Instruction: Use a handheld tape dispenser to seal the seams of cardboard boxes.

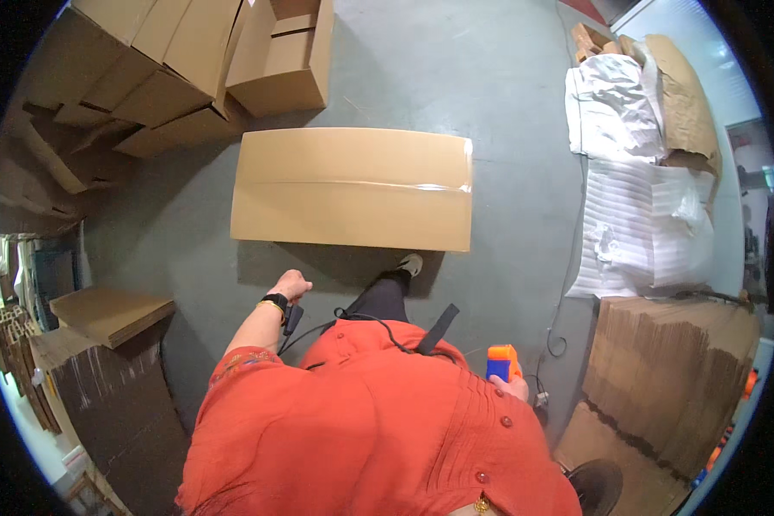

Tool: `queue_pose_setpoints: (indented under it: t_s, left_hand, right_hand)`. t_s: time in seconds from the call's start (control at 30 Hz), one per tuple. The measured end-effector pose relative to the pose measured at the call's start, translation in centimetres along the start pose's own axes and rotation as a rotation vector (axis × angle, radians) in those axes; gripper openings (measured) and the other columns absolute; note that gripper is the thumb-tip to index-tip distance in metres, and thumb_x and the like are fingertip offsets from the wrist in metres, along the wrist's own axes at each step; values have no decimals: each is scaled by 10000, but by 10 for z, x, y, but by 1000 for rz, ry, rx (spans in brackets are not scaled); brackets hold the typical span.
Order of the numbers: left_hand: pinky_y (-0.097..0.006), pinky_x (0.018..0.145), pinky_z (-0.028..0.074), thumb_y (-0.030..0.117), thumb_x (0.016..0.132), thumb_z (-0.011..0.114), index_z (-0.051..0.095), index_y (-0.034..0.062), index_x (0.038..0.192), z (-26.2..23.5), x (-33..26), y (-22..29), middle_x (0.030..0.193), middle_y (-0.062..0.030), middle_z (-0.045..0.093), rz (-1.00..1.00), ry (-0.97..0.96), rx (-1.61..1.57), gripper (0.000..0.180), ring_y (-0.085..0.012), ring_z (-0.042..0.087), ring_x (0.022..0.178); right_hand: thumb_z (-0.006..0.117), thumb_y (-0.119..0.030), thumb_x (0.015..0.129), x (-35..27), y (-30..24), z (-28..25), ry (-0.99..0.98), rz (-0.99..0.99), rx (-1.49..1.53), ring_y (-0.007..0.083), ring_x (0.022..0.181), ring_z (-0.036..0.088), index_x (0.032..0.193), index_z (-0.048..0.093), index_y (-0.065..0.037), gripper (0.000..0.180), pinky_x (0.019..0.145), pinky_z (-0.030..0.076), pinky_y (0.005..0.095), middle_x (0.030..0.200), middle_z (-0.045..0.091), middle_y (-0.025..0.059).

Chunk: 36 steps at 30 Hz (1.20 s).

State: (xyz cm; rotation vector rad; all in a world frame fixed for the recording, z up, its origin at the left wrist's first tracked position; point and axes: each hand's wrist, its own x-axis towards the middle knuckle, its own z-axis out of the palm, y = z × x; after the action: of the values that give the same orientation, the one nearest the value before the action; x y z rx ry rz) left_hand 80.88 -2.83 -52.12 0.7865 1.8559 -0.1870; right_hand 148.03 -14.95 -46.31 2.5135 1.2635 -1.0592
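A long closed cardboard box (353, 215) lies on the grey floor in front of me. Clear shiny tape (439, 187) shows along its middle seam at the right end. My left hand (292, 285) is held just short of the box's near edge, apart from it, with its fingers curled in and no object visible in them. A dark watch and a bracelet circle that wrist, and a small black device (293, 319) on a cable is beside it. At my right side, my right hand (515, 388) grips an orange and blue tape dispenser (502, 365).
Large cartons (168, 52) and an open box (294, 64) stand at the far left. Flat cardboard stacks rise at the near left (112, 314) and near right (662, 370). White foam sheets (619, 224) lie along the right. A thin cable (580, 232) runs over the floor.
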Motion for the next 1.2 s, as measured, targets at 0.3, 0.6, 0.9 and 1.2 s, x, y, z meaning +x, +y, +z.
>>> queue_pose_setpoints:
  t_s: [0.3, 0.6, 0.9, 1.2]
  left_hand:
    - [-411, 603, 506, 336, 885, 737, 708, -2, 805, -2, -28, -107, 731, -110, 690, -23, -80, 225, 349, -234, 635, 639]
    - [-418, 599, 515, 358, 900, 708, 728, -16, 870, -12, -65, -143, 774, -105, 708, 70, -13, 163, 375, -248, 648, 638]
    - [-380, 539, 568, 309, 954, 655, 622, 3, 911, -15, -62, -224, 740, -105, 652, 109, -54, -325, 310, -214, 631, 565]
    - [-297, 555, 547, 274, 996, 622, 568, 51, 921, -69, -122, -266, 761, -52, 636, 408, 37, -628, 242, -132, 624, 591]
  right_hand:
    - [810, -356, 761, -122, -7, 59, 41, -26, 171, 190, 767, 737, 973, 763, -10, 408, 705, 559, 350, 845, 762, 106]
    - [805, -363, 758, -231, 48, 113, 52, 86, 219, 183, 741, 712, 936, 759, -9, 398, 690, 535, 358, 816, 747, 97]
    - [795, -476, 724, -289, -61, 76, 91, -58, 96, 291, 811, 731, 933, 747, 11, 532, 726, 549, 410, 866, 747, 187]
    - [765, -465, 746, -322, -205, 68, 78, -375, 42, 285, 830, 730, 949, 736, 17, 524, 759, 550, 405, 868, 741, 192]
